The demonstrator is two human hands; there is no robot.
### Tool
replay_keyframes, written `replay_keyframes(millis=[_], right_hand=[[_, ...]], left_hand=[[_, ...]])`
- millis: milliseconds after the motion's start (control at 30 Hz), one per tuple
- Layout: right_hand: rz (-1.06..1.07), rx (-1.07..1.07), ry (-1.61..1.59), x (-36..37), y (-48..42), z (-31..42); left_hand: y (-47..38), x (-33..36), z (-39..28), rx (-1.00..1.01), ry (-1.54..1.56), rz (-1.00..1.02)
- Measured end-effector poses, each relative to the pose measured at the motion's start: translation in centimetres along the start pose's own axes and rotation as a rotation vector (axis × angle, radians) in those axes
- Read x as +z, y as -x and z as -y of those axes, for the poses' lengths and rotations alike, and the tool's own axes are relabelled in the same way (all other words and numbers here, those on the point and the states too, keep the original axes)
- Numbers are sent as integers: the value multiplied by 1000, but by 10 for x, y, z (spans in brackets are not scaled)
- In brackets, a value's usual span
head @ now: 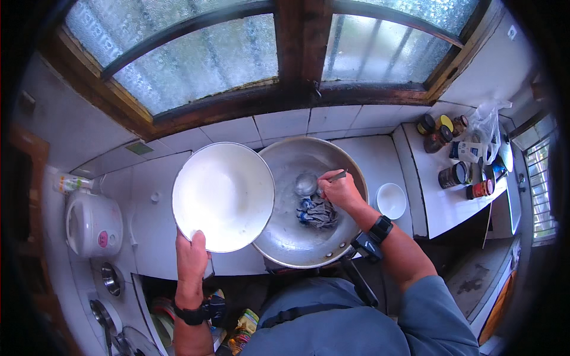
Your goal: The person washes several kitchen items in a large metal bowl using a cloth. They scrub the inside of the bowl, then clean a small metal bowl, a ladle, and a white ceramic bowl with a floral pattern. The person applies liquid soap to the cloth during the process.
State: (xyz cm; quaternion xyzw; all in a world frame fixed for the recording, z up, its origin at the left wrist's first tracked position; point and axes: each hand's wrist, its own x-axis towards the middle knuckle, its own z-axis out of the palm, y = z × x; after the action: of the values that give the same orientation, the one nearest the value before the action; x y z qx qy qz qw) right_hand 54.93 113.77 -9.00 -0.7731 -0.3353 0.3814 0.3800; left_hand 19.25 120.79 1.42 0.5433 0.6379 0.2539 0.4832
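Observation:
A large white enamel-like basin is tilted towards me at the left side of the wok. My left hand grips its near rim, thumb on the upper side. A wide metal wok with a long handle sits on the counter before me. Inside it my right hand is closed around the short visible handle of a metal ladle, whose round bowl rests low in the wok. Just below that hand lies a crumpled grey and blue cloth on the wok's bottom.
A small white bowl stands right of the wok. Several jars and a clear plastic bag crowd the raised counter at right. To the left are a rice cooker and a metal bowl. A wood-framed window rises behind.

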Motion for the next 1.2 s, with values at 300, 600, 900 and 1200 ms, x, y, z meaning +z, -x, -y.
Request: replay_keyframes(millis=[300, 600, 900, 1200], right_hand=[[-6, -846, 416, -8, 38, 3], [-349, -862, 223, -68, 71, -18], [-924, 148, -883, -227, 98, -169], [-983, 164, -896, -267, 102, -279]], left_hand=[[-17, 24, -9, 122, 12, 101], [-34, 74, -22, 457, -378, 81], [-33, 115, -31, 500, -678, 84], [-30, 123, -33, 453, -802, 20]])
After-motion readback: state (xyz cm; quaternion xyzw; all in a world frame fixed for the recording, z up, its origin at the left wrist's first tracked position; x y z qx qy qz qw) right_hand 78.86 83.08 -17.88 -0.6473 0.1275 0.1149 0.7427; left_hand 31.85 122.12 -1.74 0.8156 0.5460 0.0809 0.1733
